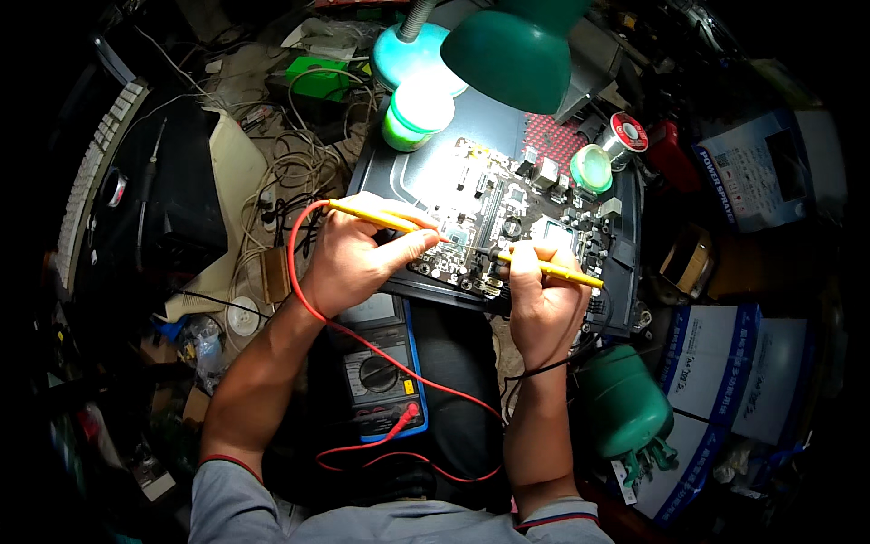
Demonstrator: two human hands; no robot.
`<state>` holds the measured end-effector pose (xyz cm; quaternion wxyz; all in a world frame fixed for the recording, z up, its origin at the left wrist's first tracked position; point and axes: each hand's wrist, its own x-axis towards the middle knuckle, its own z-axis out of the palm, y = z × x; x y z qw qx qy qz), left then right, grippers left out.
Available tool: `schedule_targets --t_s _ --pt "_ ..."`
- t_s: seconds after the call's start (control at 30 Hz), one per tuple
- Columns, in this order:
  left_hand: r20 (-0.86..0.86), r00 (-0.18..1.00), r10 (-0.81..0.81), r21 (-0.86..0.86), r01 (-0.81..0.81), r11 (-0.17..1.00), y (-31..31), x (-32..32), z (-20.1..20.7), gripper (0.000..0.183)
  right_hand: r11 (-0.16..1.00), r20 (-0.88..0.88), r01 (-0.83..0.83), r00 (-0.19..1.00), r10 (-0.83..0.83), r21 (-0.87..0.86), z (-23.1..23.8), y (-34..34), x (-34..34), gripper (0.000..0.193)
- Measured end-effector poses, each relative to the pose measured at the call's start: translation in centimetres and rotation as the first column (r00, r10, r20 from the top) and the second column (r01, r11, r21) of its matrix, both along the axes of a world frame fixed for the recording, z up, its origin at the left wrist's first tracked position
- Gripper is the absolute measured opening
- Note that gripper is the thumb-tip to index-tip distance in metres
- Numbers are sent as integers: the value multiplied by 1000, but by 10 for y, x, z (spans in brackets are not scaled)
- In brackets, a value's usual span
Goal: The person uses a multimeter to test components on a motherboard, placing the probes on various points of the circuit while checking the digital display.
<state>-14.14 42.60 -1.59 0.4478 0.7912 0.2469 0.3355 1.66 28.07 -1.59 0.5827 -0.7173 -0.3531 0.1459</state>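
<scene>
My left hand (358, 254) pinches a yellow multimeter probe (376, 217) with a red lead (293, 263) running from its back end. In my right hand (546, 304) is a second yellow probe (571, 273), its dark lead trailing down past the wrist. Both tips point inward over a circuit board (489, 204) covered in chips, slots and connectors; whether they touch it I cannot tell. The board lies on a dark flat case (399, 172). Below it, between my forearms, a blue-edged multimeter (384, 363) rests near my lap, the red lead plugged into it.
A green desk lamp (512, 56) lights the board from above. On the case stand a green-and-white jar (419, 118), a small round tub (592, 169) and a solder spool (627, 136). Tangled cables (290, 154) lie left. A green tank (625, 399) and boxes (707, 363) stand right.
</scene>
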Motion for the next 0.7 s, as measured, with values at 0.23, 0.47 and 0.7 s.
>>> schedule_targets --t_s 0.23,0.47,0.7 --pt "3 1000 -12 -69 12 998 -1 1 6 13 1000 -14 1 1000 -1 25 -3 1 0 12" --pt "34 999 -10 -41 11 999 0 1 -1 13 1000 -49 3 999 -3 1 0 1 -1 13" --pt "13 1000 -2 -50 2 999 0 2 3 13 1000 -3 -6 1000 6 4 -2 1 0 13"
